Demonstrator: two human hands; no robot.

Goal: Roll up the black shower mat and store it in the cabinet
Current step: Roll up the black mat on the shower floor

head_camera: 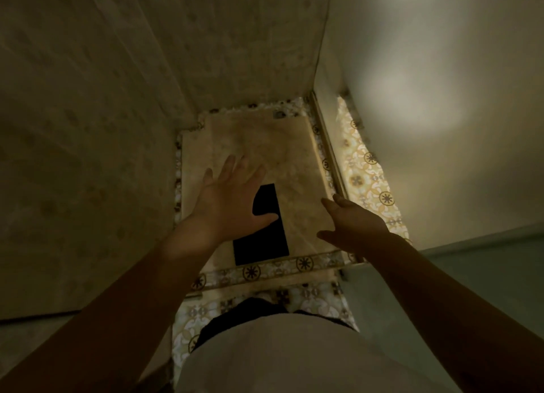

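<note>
The black shower mat (265,239) lies flat on the beige shower floor (265,145), near its front edge. My left hand (229,204) hovers above the mat's left part with fingers spread, covering some of it. My right hand (350,225) is to the right of the mat, fingers loosely curled and apart, holding nothing. Neither hand touches the mat as far as I can tell. No cabinet is in view.
Tiled walls close the shower on the left (88,157) and back. A patterned tile border and a low threshold (265,272) run in front of the mat. A metal door track (326,151) and a pale wall stand to the right. My torso fills the bottom.
</note>
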